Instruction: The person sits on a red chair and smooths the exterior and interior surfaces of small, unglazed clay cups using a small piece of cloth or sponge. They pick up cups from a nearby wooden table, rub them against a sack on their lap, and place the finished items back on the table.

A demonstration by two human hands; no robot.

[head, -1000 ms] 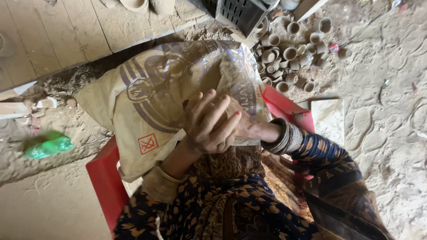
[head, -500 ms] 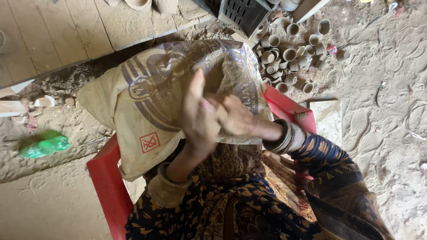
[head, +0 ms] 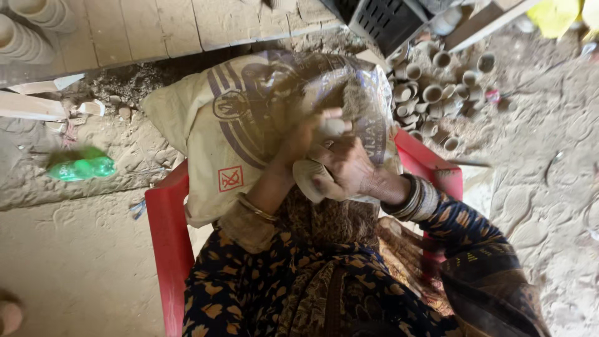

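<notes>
My right hand, with bangles on the wrist, cups a pale lump of clay from below. My left hand, blurred by motion, curls over the top of the same lump, with a thin bangle on its forearm. Both hands meet in front of a large beige printed sack. The sack lies over the front of a red plastic chair. My patterned dark sleeves and clothing fill the bottom of the view.
A heap of small clay cups lies on the ground at upper right, beside a dark plastic crate. A green plastic bottle lies on the dusty floor at left. More stacked clay cups sit on wooden boards at upper left.
My left hand was raised flat against the right hand; now it has dropped and curled over the clay. The view has shifted slightly.
</notes>
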